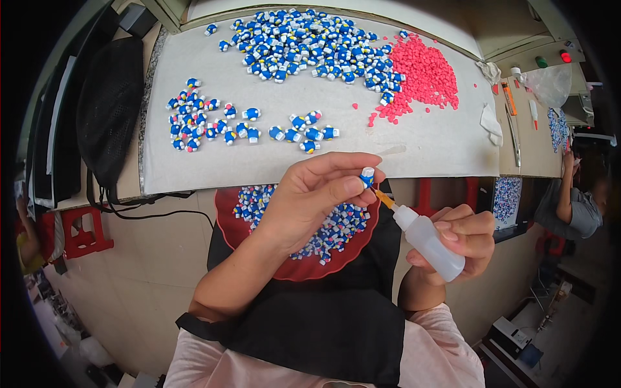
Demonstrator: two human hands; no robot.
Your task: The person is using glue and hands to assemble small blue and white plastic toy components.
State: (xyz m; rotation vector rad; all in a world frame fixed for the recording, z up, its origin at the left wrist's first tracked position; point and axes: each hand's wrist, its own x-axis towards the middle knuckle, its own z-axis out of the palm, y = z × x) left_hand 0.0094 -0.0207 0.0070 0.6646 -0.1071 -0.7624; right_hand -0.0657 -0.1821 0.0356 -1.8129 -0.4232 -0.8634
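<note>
Between the thumb and fingers of my left hand (317, 191) is a small blue-and-white figurine (367, 176), its white end up. My right hand (462, 236) is wrapped round a translucent white squeeze bottle (430, 242). The bottle's amber nozzle (385, 199) points up and left, with its tip at or very close to the figurine's lower side; I cannot tell whether they touch. Below my hands, a red fluted bowl (226, 239) on my lap holds many figurines with pink parts. A short row of loose figurines (304, 132) lies on the white-covered table (220, 161) beyond.
A big heap of blue-and-white figurines (310, 45) lies at the back, beside a pile of pink pieces (424, 71). Figurines with pink parts (191, 116) cluster at left, near a black bag (110, 110). Tweezers (515, 142) lie at right; another person (572, 200) sits beyond.
</note>
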